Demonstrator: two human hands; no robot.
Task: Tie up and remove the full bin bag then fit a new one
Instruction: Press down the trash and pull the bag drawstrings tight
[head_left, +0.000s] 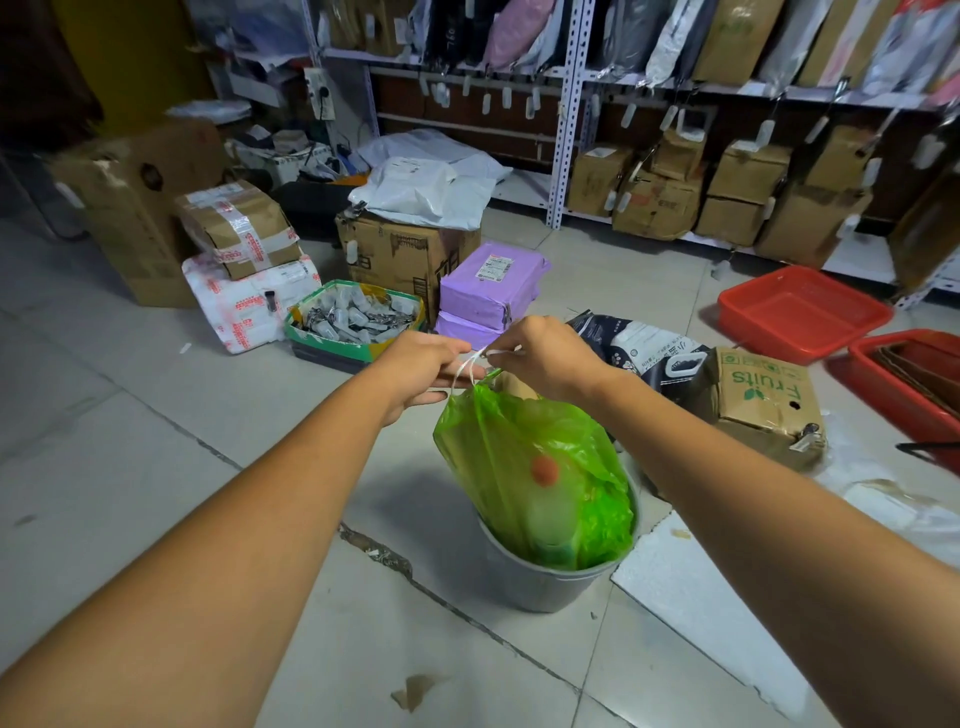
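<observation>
- Many parcels and cartons are seen on a pale tiled floor (130, 457), which is cracked along a line running in front of the bin (550, 582).
- Metal shelving (566, 114) along the far wall is packed with bagged goods above and brown boxes below.
- Purple parcels (491, 283) are stacked beyond the hands, with a green-edged box (353, 325) of small wrapped items to their left.
- Two red trays (802, 312) are set on the floor at the right, and a carton marked "Fruits" (766, 405) lies just right of the bin.
- The grey bin stands on the floor at centre, and the green bag (535, 467) is partly drawn up out of it, its lower part inside the rim and its gathered neck raised.
- Both bare arms are stretched forward, the hands brought close together above the bag's neck.
- The left hand (423, 371) is held palm inward, its grip pinching a white drawstring (467, 366) loop at the neck.
- The right hand (550, 353) is clenched knuckles-up on the other end of the drawstring, which is pulled taut between the two hands.
</observation>
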